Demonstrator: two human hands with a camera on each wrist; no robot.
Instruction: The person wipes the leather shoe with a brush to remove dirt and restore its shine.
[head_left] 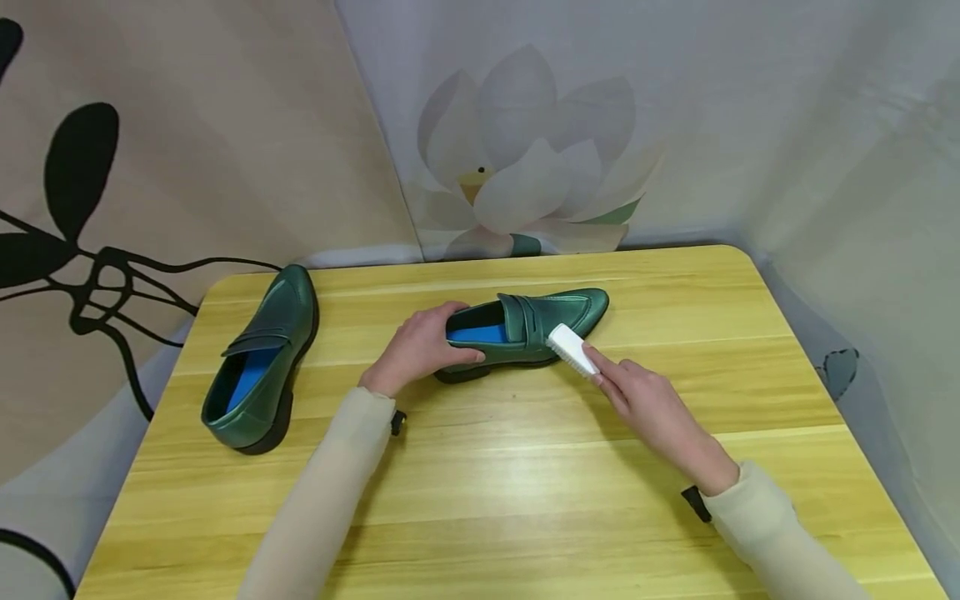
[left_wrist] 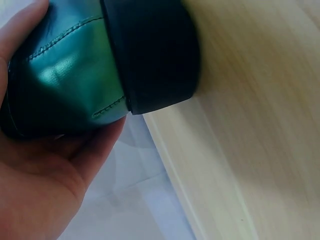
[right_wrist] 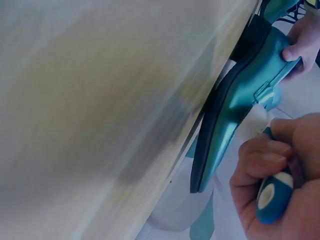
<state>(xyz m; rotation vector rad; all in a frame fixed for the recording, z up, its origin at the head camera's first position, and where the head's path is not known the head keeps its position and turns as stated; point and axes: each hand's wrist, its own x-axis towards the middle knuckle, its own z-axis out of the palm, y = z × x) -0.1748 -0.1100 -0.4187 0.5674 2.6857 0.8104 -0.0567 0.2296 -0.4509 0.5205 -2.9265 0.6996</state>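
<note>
A green loafer (head_left: 568, 310) with a blue insole lies on its black sole, toe to the right, mid-table. My left hand (head_left: 420, 346) grips it round the heel, thumb on the near side; the left wrist view shows the stitched heel (left_wrist: 65, 70) and its black heel block (left_wrist: 155, 55). My right hand (head_left: 651, 404) holds a white-headed brush (head_left: 572, 347), whose teal-and-white handle (right_wrist: 274, 204) shows in the right wrist view. The bristles face down beside the shoe's near front side; whether they touch it I cannot tell.
Another green loafer (head_left: 273, 321), also with a blue insole, stands at the table's left, toe toward the back. The wooden table (head_left: 517, 508) has rounded back corners. Behind it hangs a pale curtain (head_left: 712, 125) with a flower print.
</note>
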